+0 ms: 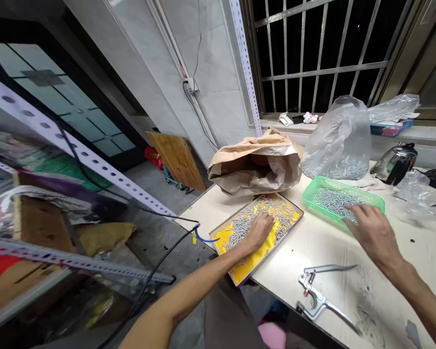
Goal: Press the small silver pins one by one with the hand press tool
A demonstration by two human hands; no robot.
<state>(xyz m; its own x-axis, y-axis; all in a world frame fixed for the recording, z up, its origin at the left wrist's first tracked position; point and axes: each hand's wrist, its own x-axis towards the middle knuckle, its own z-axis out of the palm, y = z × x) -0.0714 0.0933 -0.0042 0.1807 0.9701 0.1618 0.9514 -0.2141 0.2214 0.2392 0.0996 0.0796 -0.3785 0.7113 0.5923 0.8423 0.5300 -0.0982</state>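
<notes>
The left grip is curled among small metal pieces in the shallow tray; whether it pinches any, I cannot tell. The right grip hangs loosely open at the near side of the green basket of similar pieces. The tray's near corner overhangs the tabletop, so light, even strokes should serve best.

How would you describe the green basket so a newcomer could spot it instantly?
Find the pale table below the barred window. On it, in front of the plastic bag, sits the basket, by the right hand. Unlike the yellow-lined tray, it is bright green.
</notes>
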